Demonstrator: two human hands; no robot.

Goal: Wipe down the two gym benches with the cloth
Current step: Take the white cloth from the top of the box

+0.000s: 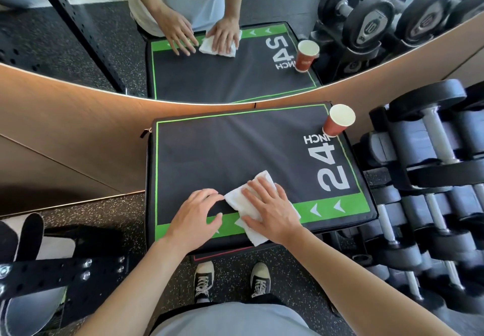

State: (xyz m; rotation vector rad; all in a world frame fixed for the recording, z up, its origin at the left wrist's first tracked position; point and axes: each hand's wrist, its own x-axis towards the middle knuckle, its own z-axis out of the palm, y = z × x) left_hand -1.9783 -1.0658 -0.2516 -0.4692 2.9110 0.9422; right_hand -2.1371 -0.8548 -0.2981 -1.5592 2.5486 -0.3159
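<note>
A black padded bench with green edging and "24 INCH" printed in white stands in front of me. A white cloth lies on its near part, across the green stripe. My right hand lies flat on the cloth with fingers spread, pressing it down. My left hand rests on the bench just left of the cloth, fingers loosely bent, fingertips close to the cloth's left corner.
A red paper cup stands on the bench's far right corner. A dumbbell rack fills the right side. A mirror and wooden wall run behind the bench. Black equipment sits at lower left. My shoes stand on the speckled floor.
</note>
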